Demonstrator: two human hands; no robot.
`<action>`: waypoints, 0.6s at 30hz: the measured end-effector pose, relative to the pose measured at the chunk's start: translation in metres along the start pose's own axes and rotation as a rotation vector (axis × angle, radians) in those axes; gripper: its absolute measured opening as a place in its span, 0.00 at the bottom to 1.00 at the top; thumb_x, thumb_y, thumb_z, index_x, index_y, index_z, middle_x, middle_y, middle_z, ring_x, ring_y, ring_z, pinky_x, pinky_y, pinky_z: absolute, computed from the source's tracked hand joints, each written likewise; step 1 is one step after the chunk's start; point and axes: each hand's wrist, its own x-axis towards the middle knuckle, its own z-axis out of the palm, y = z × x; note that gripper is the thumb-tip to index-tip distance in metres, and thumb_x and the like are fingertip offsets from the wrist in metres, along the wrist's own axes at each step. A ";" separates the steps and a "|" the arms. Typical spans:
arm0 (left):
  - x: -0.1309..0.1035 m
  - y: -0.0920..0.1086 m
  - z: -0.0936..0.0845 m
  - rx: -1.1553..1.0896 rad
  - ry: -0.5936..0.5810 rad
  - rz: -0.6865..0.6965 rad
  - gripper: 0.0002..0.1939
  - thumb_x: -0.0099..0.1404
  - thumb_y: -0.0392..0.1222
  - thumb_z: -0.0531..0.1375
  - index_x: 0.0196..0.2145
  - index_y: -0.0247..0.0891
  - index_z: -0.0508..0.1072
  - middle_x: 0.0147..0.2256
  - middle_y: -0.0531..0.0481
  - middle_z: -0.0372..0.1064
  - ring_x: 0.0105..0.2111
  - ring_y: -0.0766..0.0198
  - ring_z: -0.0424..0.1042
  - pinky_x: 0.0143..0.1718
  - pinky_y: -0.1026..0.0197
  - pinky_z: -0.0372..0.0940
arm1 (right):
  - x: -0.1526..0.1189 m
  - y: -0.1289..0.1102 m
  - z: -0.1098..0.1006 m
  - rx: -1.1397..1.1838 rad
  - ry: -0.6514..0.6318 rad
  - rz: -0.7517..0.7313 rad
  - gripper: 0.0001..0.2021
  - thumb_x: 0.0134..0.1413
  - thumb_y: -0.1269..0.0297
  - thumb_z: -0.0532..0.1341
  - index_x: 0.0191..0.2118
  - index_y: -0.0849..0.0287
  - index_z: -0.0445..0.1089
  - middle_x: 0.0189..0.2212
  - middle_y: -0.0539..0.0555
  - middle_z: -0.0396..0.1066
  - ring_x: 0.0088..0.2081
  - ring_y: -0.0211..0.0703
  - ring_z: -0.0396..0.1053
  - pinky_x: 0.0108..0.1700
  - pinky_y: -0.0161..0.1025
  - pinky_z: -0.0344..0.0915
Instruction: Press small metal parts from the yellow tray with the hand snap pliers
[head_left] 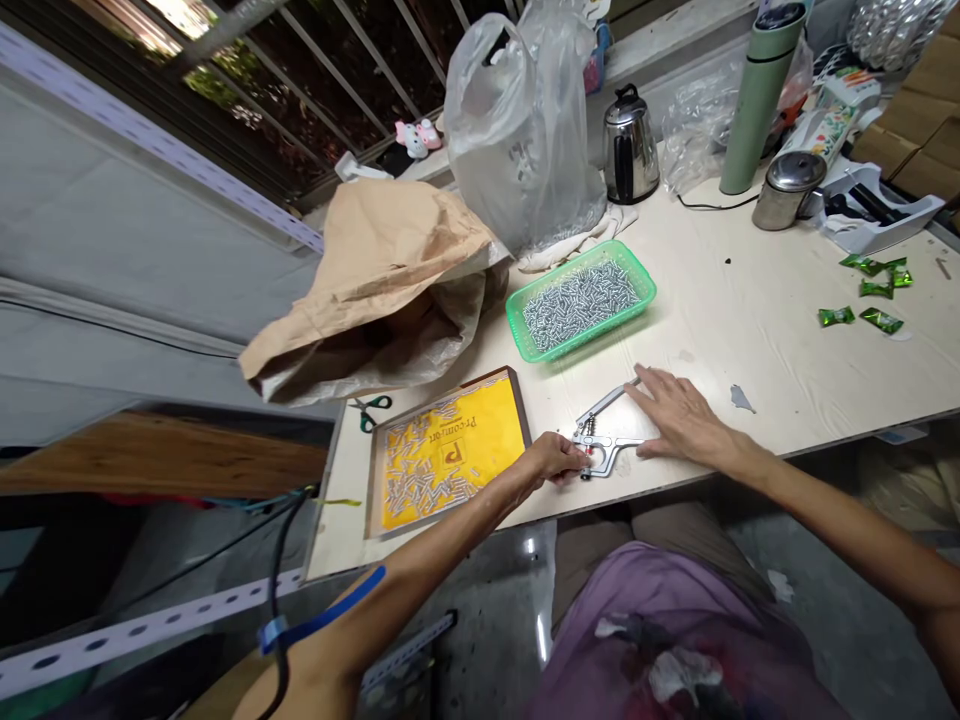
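Observation:
Near the table's front edge lies a silver pair of hand-press pliers [611, 442] with a coil spring, a small red part and spread handles. My left hand [555, 460] is closed, its fingertips pinched together at the pliers' head; whatever is between them is hidden. Fingers spread, my right hand [679, 415] is at the handle ends, with the thumb by the lower handle and the fingers by the upper one. To the left, small silver metal pins lie on a yellow sheet in a shallow tray [523, 405]. A green plastic basket [517, 335] full of similar pins stands behind the pliers.
A large brown paper sack [397, 240] lies open-mouthed at the back left, beside green-handled scissors [373, 408]. Plastic bags [525, 130], a kettle [630, 145], a green flask [757, 110] and a metal cup [787, 190] line the back. Green wrapped sweets [881, 320] lie at right.

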 end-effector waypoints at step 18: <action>-0.013 -0.003 0.003 0.075 0.109 0.047 0.21 0.50 0.52 0.67 0.15 0.33 0.67 0.12 0.58 0.57 0.14 0.73 0.56 0.18 0.67 0.52 | 0.010 -0.005 -0.013 -0.189 -0.151 -0.045 0.25 0.44 0.56 0.68 0.46 0.64 0.66 0.42 0.62 0.69 0.44 0.55 0.62 0.45 0.47 0.56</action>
